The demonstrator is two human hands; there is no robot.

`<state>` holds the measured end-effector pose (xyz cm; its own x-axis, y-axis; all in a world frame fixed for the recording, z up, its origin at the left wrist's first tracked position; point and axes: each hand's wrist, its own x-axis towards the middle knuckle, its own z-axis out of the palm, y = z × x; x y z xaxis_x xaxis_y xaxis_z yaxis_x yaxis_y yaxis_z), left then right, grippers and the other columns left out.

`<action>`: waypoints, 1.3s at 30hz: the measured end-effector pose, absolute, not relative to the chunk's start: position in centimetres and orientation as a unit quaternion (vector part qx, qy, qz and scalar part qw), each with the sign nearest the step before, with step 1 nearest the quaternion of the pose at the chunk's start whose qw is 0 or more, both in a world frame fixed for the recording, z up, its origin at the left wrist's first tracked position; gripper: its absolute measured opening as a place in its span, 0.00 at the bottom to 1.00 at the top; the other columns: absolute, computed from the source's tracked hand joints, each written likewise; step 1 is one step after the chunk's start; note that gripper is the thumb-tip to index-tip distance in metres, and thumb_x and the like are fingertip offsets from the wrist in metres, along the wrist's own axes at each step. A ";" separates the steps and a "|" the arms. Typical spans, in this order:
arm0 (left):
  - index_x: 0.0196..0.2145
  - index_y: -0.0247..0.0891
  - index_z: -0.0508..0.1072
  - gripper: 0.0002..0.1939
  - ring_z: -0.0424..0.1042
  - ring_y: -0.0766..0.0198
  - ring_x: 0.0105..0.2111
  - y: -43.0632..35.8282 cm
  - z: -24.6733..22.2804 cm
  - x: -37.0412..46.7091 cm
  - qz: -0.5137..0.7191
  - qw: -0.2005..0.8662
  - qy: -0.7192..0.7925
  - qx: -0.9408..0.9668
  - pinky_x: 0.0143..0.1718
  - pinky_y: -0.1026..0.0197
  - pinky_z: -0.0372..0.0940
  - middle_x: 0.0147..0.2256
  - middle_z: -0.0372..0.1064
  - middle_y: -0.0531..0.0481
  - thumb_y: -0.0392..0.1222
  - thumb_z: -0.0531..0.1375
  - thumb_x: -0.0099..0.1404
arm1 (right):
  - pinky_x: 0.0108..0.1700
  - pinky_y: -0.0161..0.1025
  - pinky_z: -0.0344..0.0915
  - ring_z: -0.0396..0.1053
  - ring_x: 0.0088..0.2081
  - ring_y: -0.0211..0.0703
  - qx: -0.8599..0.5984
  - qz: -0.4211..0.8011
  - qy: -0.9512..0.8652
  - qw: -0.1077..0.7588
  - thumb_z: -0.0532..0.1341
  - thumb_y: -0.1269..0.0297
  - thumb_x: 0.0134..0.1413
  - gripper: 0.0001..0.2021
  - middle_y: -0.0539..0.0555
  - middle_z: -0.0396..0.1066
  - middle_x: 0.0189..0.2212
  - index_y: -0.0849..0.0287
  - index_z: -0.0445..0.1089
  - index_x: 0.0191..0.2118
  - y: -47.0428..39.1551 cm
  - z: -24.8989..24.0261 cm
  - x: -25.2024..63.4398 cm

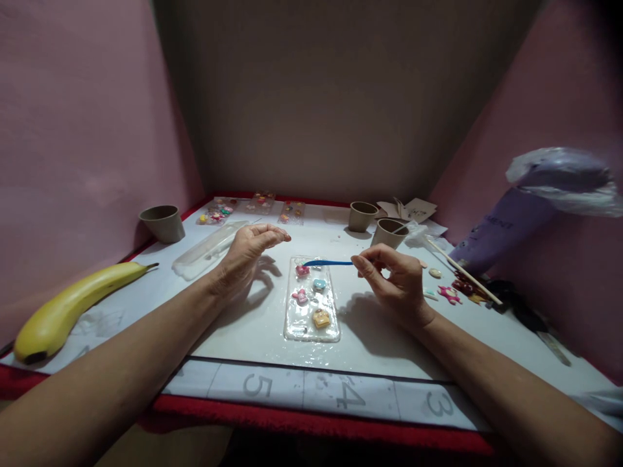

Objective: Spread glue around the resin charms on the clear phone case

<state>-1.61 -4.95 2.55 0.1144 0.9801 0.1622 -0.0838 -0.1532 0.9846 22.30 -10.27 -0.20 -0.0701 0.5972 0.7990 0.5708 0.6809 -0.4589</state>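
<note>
A clear phone case (313,331) lies flat on the white work surface, coated with something glossy and wet-looking. Small charms sit on it: a pink bunny-like one (300,297), a blue one (318,285), a toast-like one (321,318) and a red-pink one (302,270). My right hand (392,279) pinches a blue plastic sculpting tool (328,263), its tip at the red-pink charm near the case's far edge. To the left of the case my left hand (253,256) hovers with fingers stretched out, holding nothing.
Several decorated cases (292,212) lie at the back. Grey-brown cups stand at the left (162,224) and back right (363,216). A yellow banana (73,311) rests at far left, beyond it a clear plastic case (204,250). Loose charms (448,295), a wooden stick (462,269) and a purple bag (501,227) are at right.
</note>
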 end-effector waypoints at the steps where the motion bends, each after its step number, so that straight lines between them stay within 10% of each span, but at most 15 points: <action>1: 0.25 0.34 0.76 0.09 0.67 0.55 0.36 -4.9 2.5 -1.6 0.525 0.507 0.404 0.551 0.25 0.61 0.64 0.35 0.71 0.42 0.42 0.65 0.46 | 0.21 0.34 0.56 0.61 0.19 0.32 -0.399 0.011 -0.732 0.552 0.62 0.64 0.56 0.08 0.47 0.65 0.18 0.59 0.68 0.27 -10.3 -0.2 22.3; 22: 0.24 0.36 0.75 0.04 0.67 0.59 0.38 -4.3 2.3 -1.6 0.545 0.506 0.357 0.565 0.46 0.56 0.58 0.31 0.72 0.48 0.38 0.64 0.47 | 0.21 0.34 0.57 0.61 0.19 0.33 -0.409 0.008 -0.730 0.548 0.62 0.63 0.56 0.09 0.47 0.65 0.18 0.58 0.68 0.27 -10.4 0.0 22.2; 39: 0.40 0.34 0.72 0.20 0.71 0.62 0.34 -4.9 2.8 -1.6 0.528 0.575 0.337 0.526 0.32 0.61 0.65 0.41 0.68 0.44 0.32 0.64 0.46 | 0.21 0.34 0.57 0.61 0.18 0.33 -0.407 0.001 -0.730 0.548 0.62 0.63 0.56 0.09 0.47 0.66 0.17 0.59 0.69 0.27 -10.4 0.0 22.2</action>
<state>-1.58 -4.90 2.80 0.2144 0.9622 0.1681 -0.2517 -0.1119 0.9613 22.18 -10.40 0.02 -0.0670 0.5961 0.8001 0.5939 0.6682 -0.4481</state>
